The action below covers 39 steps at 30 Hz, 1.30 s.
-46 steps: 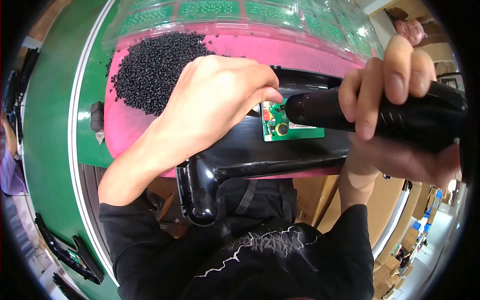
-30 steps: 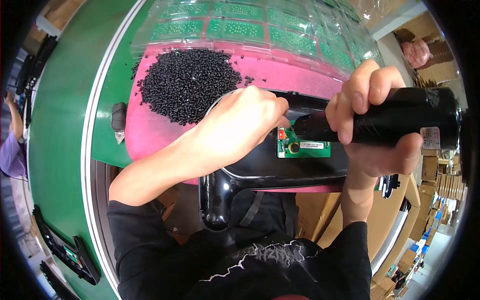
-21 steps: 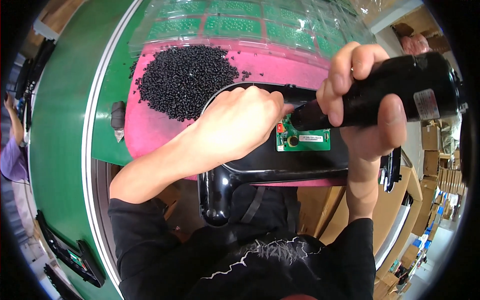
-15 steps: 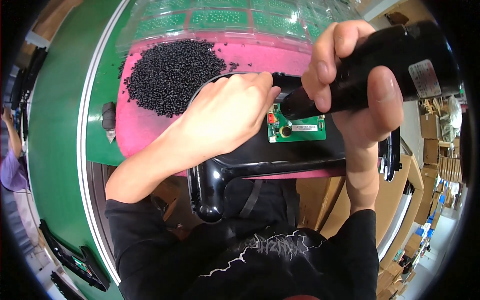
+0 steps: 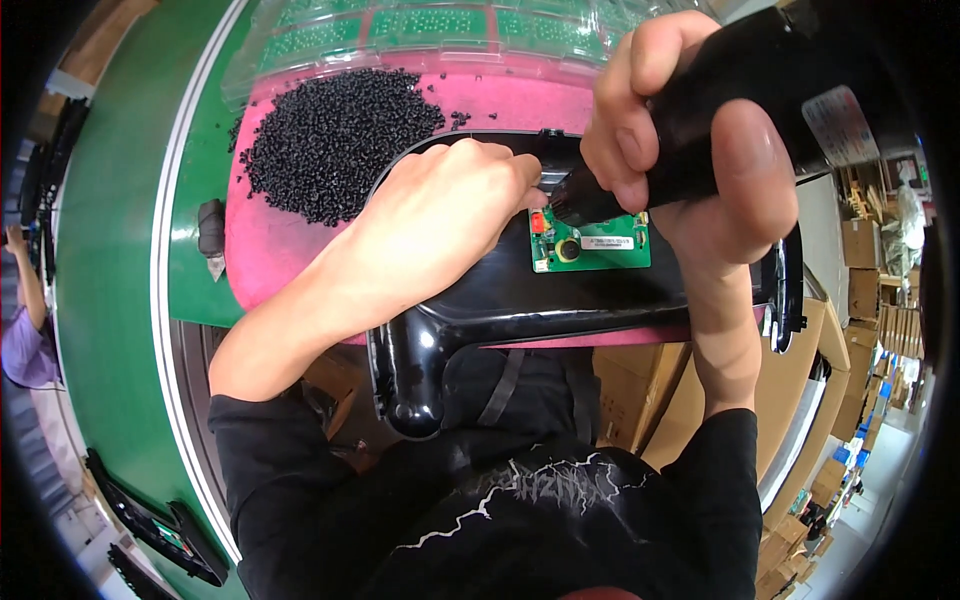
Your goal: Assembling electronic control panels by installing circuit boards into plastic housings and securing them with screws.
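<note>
1. A worker's right hand grasps a thick black tool, fingers over one side and thumb along the other, its tapered nose slanting down to the left.

2. The left hand meets it at the nose, fingers curled in; from where I stand, I cannot tell whether a small piece is pinched between them.

3. Beneath the nose lies a green circuit board, flat inside a glossy black shell. Whether nose and board touch is hidden by the fingers.

4. The work looks partway along: the board sits in the shell, but the shell lies uncovered, and no fastened corner can be made out. Tool and fingers gather at the board's upper left; the rest appears to be left for later.

5. The shell rests over a pink mat, near a heap of tiny black pieces, plenty unused. Beyond stand clear trays of more green boards.

6. Across the green table, another black shell with a board lies near the edge; a person in purple is farther off.
</note>
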{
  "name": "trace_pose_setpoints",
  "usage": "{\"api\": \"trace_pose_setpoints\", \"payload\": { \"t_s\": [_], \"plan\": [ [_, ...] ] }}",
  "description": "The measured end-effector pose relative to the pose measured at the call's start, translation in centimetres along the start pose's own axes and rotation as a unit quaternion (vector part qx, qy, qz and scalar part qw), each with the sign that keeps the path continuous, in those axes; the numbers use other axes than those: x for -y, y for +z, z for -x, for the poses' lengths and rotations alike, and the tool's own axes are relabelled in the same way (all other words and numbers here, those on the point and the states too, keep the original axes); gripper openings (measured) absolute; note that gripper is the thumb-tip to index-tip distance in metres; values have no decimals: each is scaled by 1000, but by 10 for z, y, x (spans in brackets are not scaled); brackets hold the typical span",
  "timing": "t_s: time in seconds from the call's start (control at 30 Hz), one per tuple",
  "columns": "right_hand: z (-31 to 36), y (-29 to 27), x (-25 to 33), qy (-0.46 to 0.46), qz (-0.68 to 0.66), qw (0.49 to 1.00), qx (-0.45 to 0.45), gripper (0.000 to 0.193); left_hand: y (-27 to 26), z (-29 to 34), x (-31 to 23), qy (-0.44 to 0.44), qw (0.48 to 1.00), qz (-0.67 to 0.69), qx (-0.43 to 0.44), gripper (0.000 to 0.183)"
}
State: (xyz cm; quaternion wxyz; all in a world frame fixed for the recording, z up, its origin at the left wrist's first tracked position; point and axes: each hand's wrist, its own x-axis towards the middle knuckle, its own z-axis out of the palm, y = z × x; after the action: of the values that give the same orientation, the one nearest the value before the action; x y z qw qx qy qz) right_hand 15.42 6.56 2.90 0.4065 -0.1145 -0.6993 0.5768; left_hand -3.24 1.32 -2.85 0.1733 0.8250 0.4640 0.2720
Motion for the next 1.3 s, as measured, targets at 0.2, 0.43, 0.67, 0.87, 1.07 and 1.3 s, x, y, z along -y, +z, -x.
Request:
{"api": "trace_pose_setpoints", "payload": {
  "t_s": [0.2,0.43,0.67,0.87,1.07,1.3],
  "plan": [
    [3,-3,-2,-11,-21,1000,-17,58,-6,-1,1,14,999,28,14,22],
    [25,-8,11,-113,-108,987,-47,55,-6,-2,-3,5,995,14,99,21],
    [37,-10,39,-167,-243,938,-183,39,-3,-5,2,149,983,102,-17,19],
    [41,-18,48,-186,-292,921,-179,36,3,-10,-2,220,955,176,-90,26],
    [45,-20,49,-205,-283,921,-172,38,-3,-13,-4,213,962,154,-68,26],
    [45,-18,38,-221,-281,924,-137,40,3,-7,-3,212,958,177,-74,24]
  ]
}}
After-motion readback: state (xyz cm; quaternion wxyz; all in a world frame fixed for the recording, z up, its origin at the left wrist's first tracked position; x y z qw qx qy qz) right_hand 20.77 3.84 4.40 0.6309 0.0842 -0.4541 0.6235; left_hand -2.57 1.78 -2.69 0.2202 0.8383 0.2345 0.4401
